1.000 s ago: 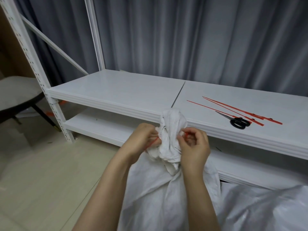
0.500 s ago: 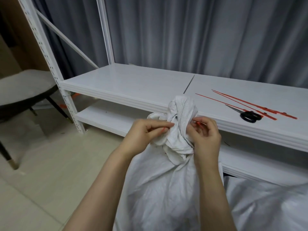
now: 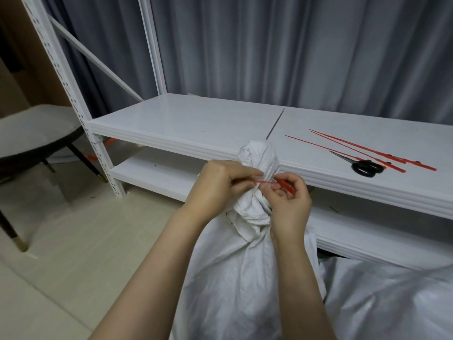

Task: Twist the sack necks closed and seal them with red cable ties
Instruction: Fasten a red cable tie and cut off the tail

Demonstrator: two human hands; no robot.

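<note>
Sack: a white woven sack (image 3: 240, 278) is stood on the floor in front of the shelving, between the two forearms.
Sack neck: the neck (image 3: 258, 165) is twisted into a bunched knob that rises level with the front edge of the upper shelf (image 3: 196, 123).
Cable tie in use: a red cable tie (image 3: 266, 182) is laid across the near side of the twisted neck; whether it is threaded cannot be told.
Left hand: the left hand (image 3: 220, 187) is placed against the left of the neck, and the thin end of the tie is pinched between its curled fingers.
Right hand: the right hand (image 3: 290, 200) is placed against the right of the neck, and the thicker red end is pinched in its fingertips.
Spare ties: three red ties (image 3: 367, 149) are laid flat on the right part of the upper shelf.
Scissors: black-handled scissors (image 3: 365, 166) are laid across the spare ties.
Second sack: another white sack (image 3: 392, 303) is seen at lower right.
Surroundings: a grey curtain (image 3: 294, 57) is hung behind the shelving; a chair (image 3: 31, 133) is stood at left.
</note>
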